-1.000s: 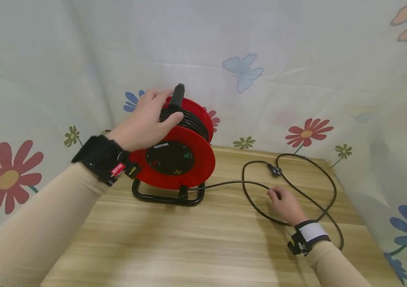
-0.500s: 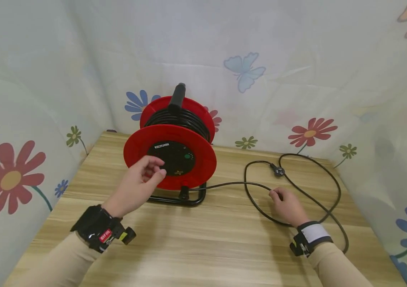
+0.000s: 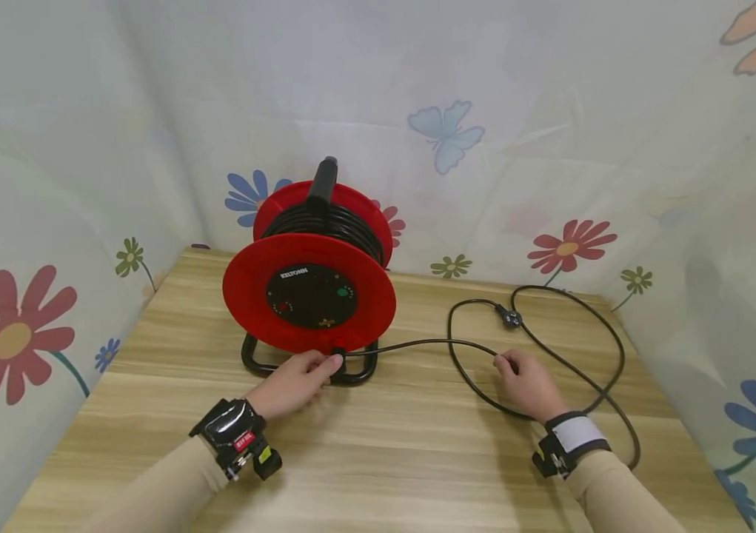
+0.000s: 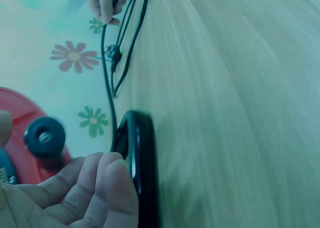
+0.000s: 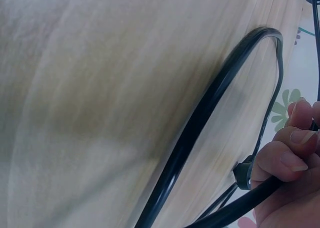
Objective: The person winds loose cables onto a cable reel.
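Note:
A red cable reel [image 3: 244, 289] with black cable [image 3: 334, 220] wound on it stands on a black tubular frame [image 3: 254, 360]. My left hand [image 3: 294, 385] is at the small black crank knob low on the reel's face, thumb overlapping it in the head view. In the left wrist view the knob [image 4: 45, 138] shows in the gap between the thumb and the loosely bent fingers [image 4: 117, 188]. To the right, my right hand [image 3: 531, 383] pinches the loose cable [image 5: 255, 197] between thumb and curled fingers. That stretch runs from the reel to the hand.
More loose cable [image 3: 620, 348] lies in loops at the right of the wooden table [image 3: 384, 459], with its plug [image 3: 511, 318] inside them. The reel's black handle [image 3: 323, 185] sticks up on top. A flower-printed cloth [image 3: 551, 148] rises behind and along both sides.
My left hand has left the top of the reel and come down to the crank knob at its front. The right hand stays on the cable.

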### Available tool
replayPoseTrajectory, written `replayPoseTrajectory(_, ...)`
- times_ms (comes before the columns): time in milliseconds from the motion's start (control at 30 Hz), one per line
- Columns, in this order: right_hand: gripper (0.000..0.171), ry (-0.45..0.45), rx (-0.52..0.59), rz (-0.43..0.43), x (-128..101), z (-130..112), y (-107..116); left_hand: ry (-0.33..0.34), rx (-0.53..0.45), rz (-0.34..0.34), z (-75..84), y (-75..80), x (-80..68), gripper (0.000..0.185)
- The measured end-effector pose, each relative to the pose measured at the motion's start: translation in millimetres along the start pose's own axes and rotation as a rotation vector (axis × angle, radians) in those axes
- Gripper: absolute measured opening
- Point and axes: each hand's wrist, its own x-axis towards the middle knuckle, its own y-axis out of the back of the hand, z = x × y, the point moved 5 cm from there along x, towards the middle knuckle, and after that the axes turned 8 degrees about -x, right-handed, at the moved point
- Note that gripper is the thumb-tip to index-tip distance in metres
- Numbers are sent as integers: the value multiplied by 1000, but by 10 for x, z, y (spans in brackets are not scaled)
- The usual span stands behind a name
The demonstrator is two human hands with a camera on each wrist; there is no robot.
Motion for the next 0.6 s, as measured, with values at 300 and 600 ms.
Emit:
replayPoseTrajectory(300, 31, -5, 20, -8, 3, 22, -47, 42, -177, 52, -11, -155, 80, 48)
replayPoseTrajectory(600, 34, -9, 11, -14, -4, 0, -52, 53, -264, 40, -59, -211, 99, 53)
